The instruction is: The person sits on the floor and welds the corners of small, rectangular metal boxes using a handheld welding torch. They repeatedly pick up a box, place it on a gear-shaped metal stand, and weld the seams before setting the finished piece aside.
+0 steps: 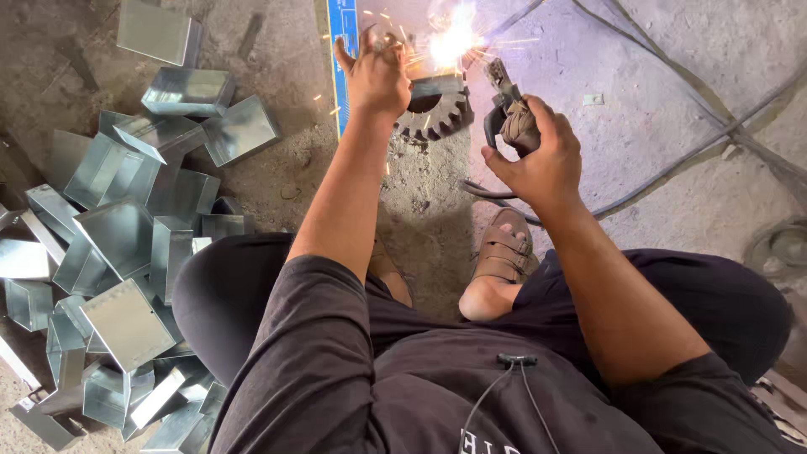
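Item: your right hand (538, 155), clenched round the dark, cloth-wrapped welding electrode holder (509, 118); bright arc (454, 38) just beyond its tip.
Item: your left hand (376, 77), released, fingers spread, holding nothing, raised beside the dark toothed steel gear (435, 109) on the floor between both hands.
Item: heap of shiny folded sheet-metal boxes (126, 252), well left of your left hand.
Risk: sparks fly past bare skin and sandalled feet (504, 252); burns are likely if that open hand drifts nearer.

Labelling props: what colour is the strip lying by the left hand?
Bright blue strip, lying on the grey floor; shows best in the head view.
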